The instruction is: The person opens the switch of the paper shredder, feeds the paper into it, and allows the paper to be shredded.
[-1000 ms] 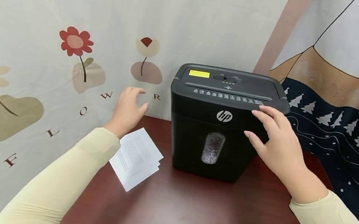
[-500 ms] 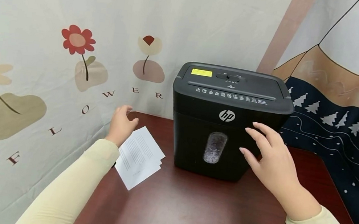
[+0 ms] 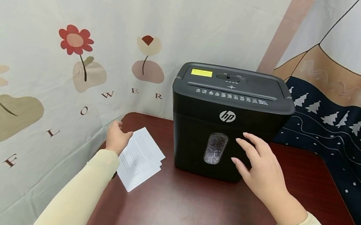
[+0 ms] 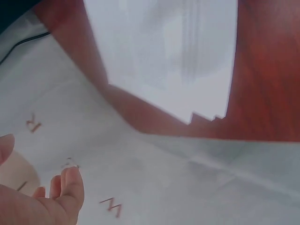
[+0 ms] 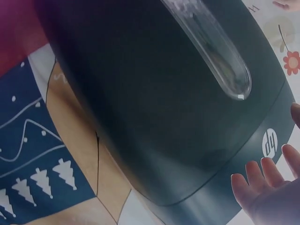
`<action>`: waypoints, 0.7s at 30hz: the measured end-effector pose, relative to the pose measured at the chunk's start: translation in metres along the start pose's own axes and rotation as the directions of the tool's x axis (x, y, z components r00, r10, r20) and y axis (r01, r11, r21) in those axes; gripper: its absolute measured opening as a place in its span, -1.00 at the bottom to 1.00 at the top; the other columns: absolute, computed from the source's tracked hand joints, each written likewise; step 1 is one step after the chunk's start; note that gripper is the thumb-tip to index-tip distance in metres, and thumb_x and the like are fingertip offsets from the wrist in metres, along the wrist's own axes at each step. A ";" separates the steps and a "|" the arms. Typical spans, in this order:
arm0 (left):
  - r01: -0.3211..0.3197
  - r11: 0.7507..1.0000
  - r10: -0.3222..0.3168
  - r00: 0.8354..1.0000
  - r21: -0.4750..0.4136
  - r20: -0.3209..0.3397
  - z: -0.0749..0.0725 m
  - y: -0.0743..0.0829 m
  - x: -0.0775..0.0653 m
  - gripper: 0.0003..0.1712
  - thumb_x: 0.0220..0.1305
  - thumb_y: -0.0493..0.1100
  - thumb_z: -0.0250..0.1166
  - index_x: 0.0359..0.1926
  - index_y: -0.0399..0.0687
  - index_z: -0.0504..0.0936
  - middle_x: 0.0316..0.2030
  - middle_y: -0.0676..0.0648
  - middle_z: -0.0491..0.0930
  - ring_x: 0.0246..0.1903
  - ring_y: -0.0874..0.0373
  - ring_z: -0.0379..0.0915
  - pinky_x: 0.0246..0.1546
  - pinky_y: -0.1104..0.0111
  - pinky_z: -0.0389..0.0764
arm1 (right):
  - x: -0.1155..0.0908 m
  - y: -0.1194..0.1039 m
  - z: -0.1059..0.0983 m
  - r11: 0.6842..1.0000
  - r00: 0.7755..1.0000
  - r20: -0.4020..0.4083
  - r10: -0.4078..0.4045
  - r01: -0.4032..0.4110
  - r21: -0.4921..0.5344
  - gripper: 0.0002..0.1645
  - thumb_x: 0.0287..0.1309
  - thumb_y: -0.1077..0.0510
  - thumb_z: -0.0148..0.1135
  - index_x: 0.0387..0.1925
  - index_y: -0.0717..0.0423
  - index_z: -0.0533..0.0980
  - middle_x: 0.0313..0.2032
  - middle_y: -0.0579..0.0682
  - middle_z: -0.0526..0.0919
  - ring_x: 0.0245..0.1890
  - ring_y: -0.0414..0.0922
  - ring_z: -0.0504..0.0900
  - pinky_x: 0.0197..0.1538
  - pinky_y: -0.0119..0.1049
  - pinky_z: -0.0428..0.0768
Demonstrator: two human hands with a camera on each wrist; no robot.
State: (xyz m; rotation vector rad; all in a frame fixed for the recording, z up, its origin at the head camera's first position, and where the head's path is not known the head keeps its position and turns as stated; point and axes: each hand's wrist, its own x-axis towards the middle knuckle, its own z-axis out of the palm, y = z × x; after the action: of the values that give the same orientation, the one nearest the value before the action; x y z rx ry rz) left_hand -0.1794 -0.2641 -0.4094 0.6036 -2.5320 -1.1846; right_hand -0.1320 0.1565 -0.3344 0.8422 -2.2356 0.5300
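A black HP paper shredder (image 3: pixel 191 139) stands upright on the table, paper bits visible through its front window (image 3: pixel 215 149). To its left lie several printed sheets of paper (image 3: pixel 141 156), fanned slightly at one corner. My left hand (image 3: pixel 117 138) is over the far left edge of the sheets, fingers loosely bent, holding nothing. In the left wrist view that hand (image 4: pixel 51 199) shows at the lower left, apart from the sheets (image 4: pixel 159 51). Before the shredder's right front, my right hand (image 3: pixel 261 170) hovers with fingers spread and nothing in them. The right wrist view shows its fingertips (image 5: pixel 255 176) near the HP logo.
The reddish-brown table (image 3: pixel 170 206) carries both things. Behind and to the left hangs a pale curtain (image 3: pixel 118 14) printed with flowers and letters; a dark blue tree-patterned cloth (image 3: pixel 337 132) hangs at right. A black cord (image 4: pixel 23 41) runs near the table edge.
Both hands have come down from the height of the shredder's top. The left is now lower by the sheets; the right has moved down and a little left. Shredder and sheets stay put.
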 end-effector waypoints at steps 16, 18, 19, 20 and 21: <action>0.213 0.977 -0.213 0.977 0.008 -0.015 0.027 -0.045 -0.004 -0.24 0.17 -0.21 0.29 0.26 -0.55 0.17 0.14 -0.55 0.22 0.19 -0.44 0.15 0.23 -0.19 0.16 | -0.013 -0.002 0.018 1.000 1.000 0.003 -0.031 0.031 0.006 -0.32 -0.22 0.27 0.55 0.06 0.20 0.54 0.11 0.21 0.51 0.11 0.14 0.48 0.01 0.07 0.53; 0.230 0.973 -0.229 0.973 0.015 -0.007 0.030 -0.045 -0.005 -0.22 0.17 -0.21 0.29 0.25 -0.59 0.16 0.15 -0.56 0.22 0.21 -0.44 0.12 0.28 -0.19 0.07 | -0.014 -0.002 0.019 0.999 0.999 0.008 -0.032 0.032 0.005 -0.32 -0.22 0.27 0.55 0.06 0.19 0.54 0.11 0.20 0.51 0.11 0.14 0.48 0.01 0.07 0.53; 0.240 0.971 -0.240 0.971 0.019 -0.005 0.032 -0.047 -0.005 -0.22 0.17 -0.21 0.29 0.25 -0.60 0.16 0.15 -0.56 0.22 0.22 -0.44 0.10 0.29 -0.18 0.05 | -0.015 -0.002 0.020 0.999 0.999 0.010 -0.033 0.033 0.006 -0.32 -0.22 0.27 0.55 0.06 0.19 0.54 0.11 0.20 0.51 0.11 0.14 0.48 0.01 0.07 0.53; 0.252 0.967 -0.252 0.968 0.021 -0.004 0.033 -0.048 -0.004 -0.21 0.15 -0.21 0.30 0.25 -0.61 0.15 0.16 -0.57 0.22 0.23 -0.44 0.09 0.30 -0.18 0.03 | -0.015 -0.002 0.020 0.999 0.999 0.016 -0.032 0.032 0.006 -0.31 -0.22 0.27 0.54 0.07 0.19 0.54 0.11 0.20 0.51 0.11 0.13 0.48 0.02 0.06 0.53; 0.267 0.963 -0.267 0.964 0.025 -0.012 0.035 -0.049 -0.004 -0.20 0.13 -0.21 0.31 0.24 -0.62 0.16 0.15 -0.57 0.22 0.23 -0.45 0.09 0.31 -0.16 0.04 | -0.016 -0.002 0.021 0.999 0.999 0.018 -0.033 0.033 0.008 -0.32 -0.22 0.27 0.54 0.06 0.19 0.54 0.11 0.20 0.51 0.11 0.13 0.48 0.02 0.06 0.52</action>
State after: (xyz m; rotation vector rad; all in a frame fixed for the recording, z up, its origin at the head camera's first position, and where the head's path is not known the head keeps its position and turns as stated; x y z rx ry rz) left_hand -0.1783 -0.2674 -0.4699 0.9803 -2.5210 -1.2305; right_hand -0.1311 0.1496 -0.3598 0.8889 -2.2337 0.5173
